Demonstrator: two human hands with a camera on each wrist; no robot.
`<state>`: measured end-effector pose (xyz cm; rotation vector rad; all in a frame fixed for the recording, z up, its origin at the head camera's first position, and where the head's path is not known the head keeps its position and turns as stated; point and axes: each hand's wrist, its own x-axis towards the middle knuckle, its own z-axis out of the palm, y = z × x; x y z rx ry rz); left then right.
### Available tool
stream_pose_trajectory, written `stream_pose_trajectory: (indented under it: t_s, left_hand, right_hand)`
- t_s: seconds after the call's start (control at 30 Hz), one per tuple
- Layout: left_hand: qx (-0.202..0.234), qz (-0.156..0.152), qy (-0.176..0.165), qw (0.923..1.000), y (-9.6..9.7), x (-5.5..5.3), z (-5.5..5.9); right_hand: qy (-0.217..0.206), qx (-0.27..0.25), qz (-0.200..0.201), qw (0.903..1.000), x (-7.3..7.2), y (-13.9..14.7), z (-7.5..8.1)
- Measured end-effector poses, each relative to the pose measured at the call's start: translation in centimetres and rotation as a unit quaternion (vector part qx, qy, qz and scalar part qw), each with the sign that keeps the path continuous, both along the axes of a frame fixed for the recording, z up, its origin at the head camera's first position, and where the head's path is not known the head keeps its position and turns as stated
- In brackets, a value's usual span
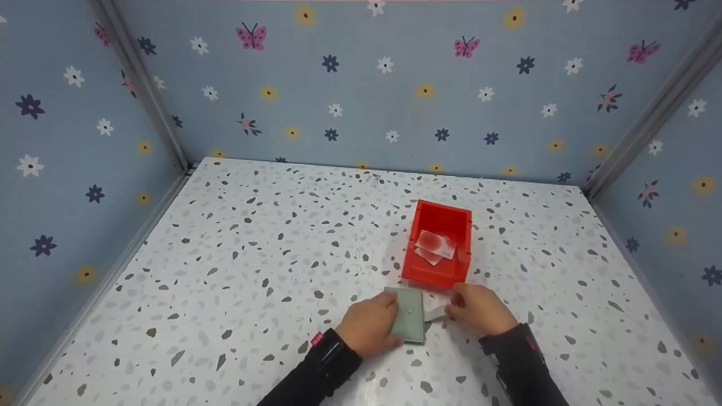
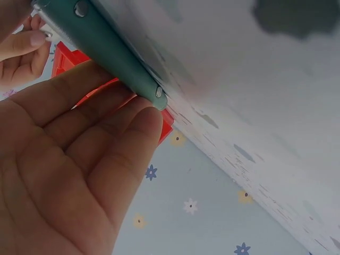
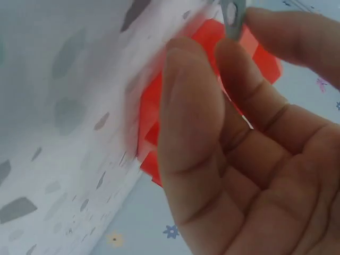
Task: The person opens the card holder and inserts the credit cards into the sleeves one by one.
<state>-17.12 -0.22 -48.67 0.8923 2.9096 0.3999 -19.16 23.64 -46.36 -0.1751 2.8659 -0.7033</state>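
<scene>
A flat, pale green card holder (image 1: 408, 317) with a small snap stud lies on the speckled tabletop. My left hand (image 1: 369, 324) grips it along its left side, the fingers near the top corner and the thumb near the bottom. In the left wrist view the holder's edge (image 2: 114, 58) runs along the fingertips. A white card (image 1: 435, 313) sticks out from the holder's right side. My right hand (image 1: 482, 309) pinches the card's outer end between thumb and curled fingers. In the right wrist view a corner of the holder (image 3: 232, 18) shows beyond those fingertips.
Just beyond the hands stands a red open-topped bin (image 1: 410, 248). Inside it lie a few reddish and white cards (image 1: 435, 243). Blue flower-patterned panels (image 1: 361, 84) enclose the white speckled table (image 1: 254, 254) at the back and both sides.
</scene>
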Motion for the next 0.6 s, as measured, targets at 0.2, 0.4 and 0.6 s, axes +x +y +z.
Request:
stream_pose_trajectory:
  t_s: [0.2,0.4,0.6]
  left_hand:
    - [0.000,0.001,-0.003,1.0000,0.06,-0.04,0.12]
    - [0.015,0.002,-0.017,0.9997,0.01,-0.13,0.25]
    - [0.016,0.000,-0.030,0.9994,-0.14,-0.19,0.43]
  right_hand:
    - [-0.010,0.001,0.005,0.9999,0.02,-0.45,-0.66]
    - [-0.007,0.014,-0.001,0.9999,-0.04,-0.69,-0.83]
    - [-0.005,0.010,0.008,0.9999,0.15,-0.65,-1.12]
